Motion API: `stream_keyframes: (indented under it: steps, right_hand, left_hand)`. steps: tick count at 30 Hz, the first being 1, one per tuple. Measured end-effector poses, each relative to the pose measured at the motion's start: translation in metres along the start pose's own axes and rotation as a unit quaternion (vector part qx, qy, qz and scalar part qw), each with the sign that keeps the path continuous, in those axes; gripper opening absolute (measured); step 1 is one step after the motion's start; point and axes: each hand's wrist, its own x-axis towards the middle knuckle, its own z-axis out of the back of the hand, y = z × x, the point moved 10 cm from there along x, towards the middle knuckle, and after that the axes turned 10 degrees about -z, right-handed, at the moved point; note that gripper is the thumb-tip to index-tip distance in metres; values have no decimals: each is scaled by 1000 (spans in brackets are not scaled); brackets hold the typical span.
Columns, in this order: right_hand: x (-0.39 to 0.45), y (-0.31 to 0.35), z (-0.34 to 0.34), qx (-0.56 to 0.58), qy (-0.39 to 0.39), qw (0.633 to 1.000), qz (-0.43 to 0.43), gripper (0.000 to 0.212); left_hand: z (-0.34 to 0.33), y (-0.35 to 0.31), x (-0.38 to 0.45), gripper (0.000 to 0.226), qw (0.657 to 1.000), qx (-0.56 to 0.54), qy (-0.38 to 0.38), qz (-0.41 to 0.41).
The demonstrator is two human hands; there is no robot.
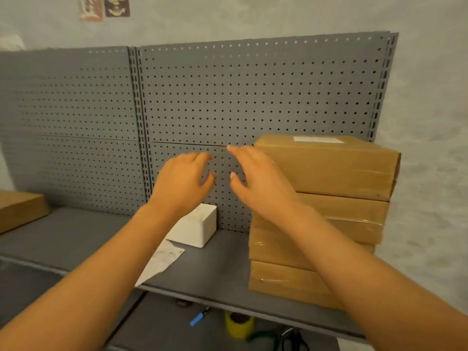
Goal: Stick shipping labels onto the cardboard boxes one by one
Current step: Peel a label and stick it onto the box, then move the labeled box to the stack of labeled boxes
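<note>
A stack of several brown cardboard boxes (326,224) stands at the right end of the grey shelf (217,269). The top box (329,165) carries a white shipping label (317,139) on its upper face. My right hand (260,181) hovers just left of the top box, fingers spread, holding nothing. Close beside it, over the shelf's middle, my left hand (182,183) is raised with loosely curved fingers and is also empty. Below my left forearm lies a white label sheet (162,259) at the shelf's front edge.
A small white box (195,229) sits against the grey pegboard (228,97) behind the shelf. Another cardboard box (20,209) lies at the far left. On the lower shelf are a blue marker (198,317), a yellow tape roll (239,324) and black scissors (291,340).
</note>
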Motion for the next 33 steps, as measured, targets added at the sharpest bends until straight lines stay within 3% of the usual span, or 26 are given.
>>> stream_keyframes:
  steps: [3, 11, 21, 27, 33]
  right_hand:
    - [-8, 29, -51, -41, 22, 998, 38, 50]
    - [-20, 70, -214, -52, 227, 972, -39, 64]
    - [27, 172, -355, -55, 240, 967, -67, 65]
    - [52, 204, -397, -60, 261, 961, -63, 63]
    - [76, 235, -434, -52, 267, 962, -26, 61]
  left_hand:
    - [-14, 48, -45, 44, 995, 47, 73, 38]
    - [-65, 168, -143, 49, 971, 94, 210, 64]
    - [-79, 340, -206, 56, 948, 120, 292, 35]
    - [-72, 391, -211, 52, 955, 119, 271, 27]
    - [-68, 430, -238, 51, 952, 130, 263, 84]
